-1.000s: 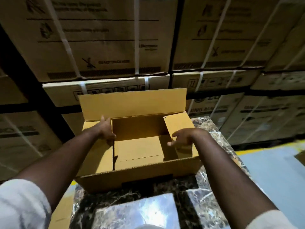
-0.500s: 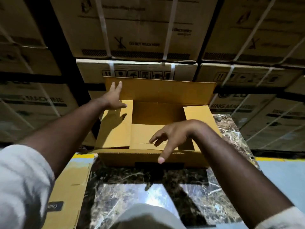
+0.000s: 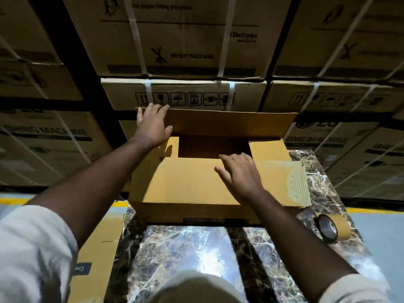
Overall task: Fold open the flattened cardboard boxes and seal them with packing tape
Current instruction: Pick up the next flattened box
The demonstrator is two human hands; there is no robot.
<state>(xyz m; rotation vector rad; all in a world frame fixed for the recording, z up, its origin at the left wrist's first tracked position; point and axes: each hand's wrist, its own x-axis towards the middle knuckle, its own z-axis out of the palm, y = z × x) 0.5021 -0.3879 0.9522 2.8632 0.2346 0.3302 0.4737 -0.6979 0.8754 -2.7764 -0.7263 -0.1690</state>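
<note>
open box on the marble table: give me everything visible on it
Plain tan corrugated cardboard box standing on the dark veined marble table, top half closed. Near long flap is folded flat, the right hand lying on it with straight fingers. Far long flap stands upright, the left hand against its left end. Both end flaps are folded in. Flutes show where paper is torn at the right corner.

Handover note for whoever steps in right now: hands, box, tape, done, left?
Left hand: open, flat on the far flap, which stands up.
Right hand: open, pressing the near flap down over the box.
Both side flaps are folded in.
Tape roll: on the marble table, right of the box, untouched.
Left: fold far flap down, tape the seam.
</note>
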